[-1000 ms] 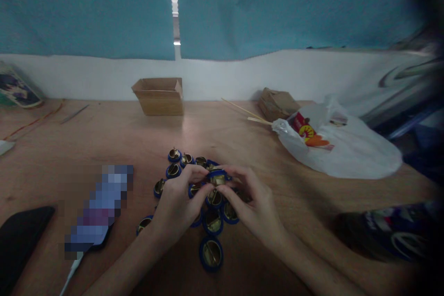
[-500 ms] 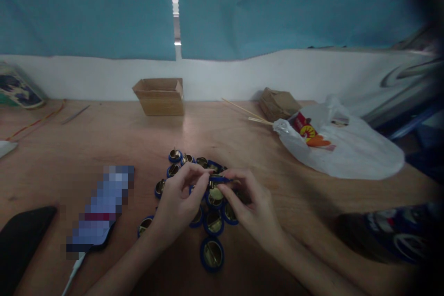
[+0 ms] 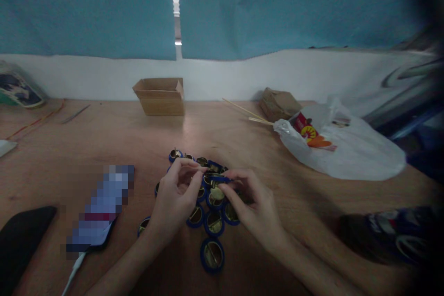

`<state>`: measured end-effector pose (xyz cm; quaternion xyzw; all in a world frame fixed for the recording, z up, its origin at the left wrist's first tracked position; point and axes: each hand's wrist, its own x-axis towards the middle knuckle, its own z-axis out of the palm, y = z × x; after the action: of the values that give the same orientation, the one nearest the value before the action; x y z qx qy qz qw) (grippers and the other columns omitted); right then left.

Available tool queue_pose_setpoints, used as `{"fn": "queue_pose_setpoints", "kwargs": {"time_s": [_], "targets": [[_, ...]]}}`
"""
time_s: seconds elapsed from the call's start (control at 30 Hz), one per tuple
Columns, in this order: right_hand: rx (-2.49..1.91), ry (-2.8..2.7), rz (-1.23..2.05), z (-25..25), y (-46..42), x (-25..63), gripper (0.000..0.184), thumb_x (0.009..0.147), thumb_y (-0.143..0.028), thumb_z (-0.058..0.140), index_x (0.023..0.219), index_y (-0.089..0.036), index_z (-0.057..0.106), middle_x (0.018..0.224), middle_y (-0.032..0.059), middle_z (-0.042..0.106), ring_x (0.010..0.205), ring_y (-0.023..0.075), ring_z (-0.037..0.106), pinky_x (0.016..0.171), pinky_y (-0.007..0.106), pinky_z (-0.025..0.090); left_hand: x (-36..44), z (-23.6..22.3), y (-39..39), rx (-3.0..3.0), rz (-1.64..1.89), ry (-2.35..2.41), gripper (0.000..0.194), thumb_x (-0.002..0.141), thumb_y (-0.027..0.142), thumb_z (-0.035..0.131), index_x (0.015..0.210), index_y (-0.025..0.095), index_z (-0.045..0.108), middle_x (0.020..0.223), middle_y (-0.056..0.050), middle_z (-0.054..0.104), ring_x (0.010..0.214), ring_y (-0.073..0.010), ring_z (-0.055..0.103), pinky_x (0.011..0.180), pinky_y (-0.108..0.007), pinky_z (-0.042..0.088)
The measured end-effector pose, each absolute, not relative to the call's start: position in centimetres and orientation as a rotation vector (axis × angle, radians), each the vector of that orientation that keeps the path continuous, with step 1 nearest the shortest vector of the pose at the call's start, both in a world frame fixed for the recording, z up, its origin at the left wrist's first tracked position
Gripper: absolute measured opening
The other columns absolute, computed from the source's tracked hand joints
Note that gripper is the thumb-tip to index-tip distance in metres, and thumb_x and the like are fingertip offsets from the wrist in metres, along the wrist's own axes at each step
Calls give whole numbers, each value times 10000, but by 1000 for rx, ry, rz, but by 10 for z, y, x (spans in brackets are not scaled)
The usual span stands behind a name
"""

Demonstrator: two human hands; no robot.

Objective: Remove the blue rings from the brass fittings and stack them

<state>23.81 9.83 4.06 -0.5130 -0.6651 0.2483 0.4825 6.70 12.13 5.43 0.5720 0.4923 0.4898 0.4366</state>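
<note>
Left hand (image 3: 175, 196) now drawn away from blue-rimmed badge (image 3: 221, 179), fingertips' hold unclear; right hand (image 3: 258, 208) alone pinches it, two-handed handling apparently paused.

And the right hand (image 3: 258, 203) has a blue badge (image 3: 222, 179) edge-on, pinched between thumb and fingers! The left hand (image 3: 175, 201) hovers just beside it, thumb and fingertips nearly meeting; contact with that badge is too close to call. More badges (image 3: 212, 255) crowd the tabletop (image 3: 222, 134) below, gold backs showing. Out left, a phone (image 3: 104, 208) on its cable (image 3: 73, 272); by the wall (image 3: 222, 78), an open box (image 3: 161, 105); over right, a white bag (image 3: 360, 157) and dark bottle (image 3: 385, 236).
</note>
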Motion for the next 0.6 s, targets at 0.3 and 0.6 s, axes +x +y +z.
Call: {"fn": "queue_pose_setpoints", "kwargs": {"time_s": [0.3, 0.6], "targets": [[-1244, -1472, 746, 36, 102, 239, 135, 868, -297, 651, 973, -242, 586, 899, 18, 671, 749, 158, 697, 673, 283, 605, 67, 59, 113, 1787, 1176, 1232, 120, 911, 170, 524, 975, 186, 624, 921, -52, 703, 868, -196, 683, 765, -313, 547], [-1187, -1364, 849, 41, 105, 237, 135, 849, -298, 669, 940, -249, 582, 896, 18, 657, 790, 167, 678, 683, 283, 600, 73, 47, 113, 1884, 1115, 1081, 318, 854, 166, 633, 1159, 220, 563, 1083, -62, 695, 989, -215, 674, 856, -358, 556]]}}
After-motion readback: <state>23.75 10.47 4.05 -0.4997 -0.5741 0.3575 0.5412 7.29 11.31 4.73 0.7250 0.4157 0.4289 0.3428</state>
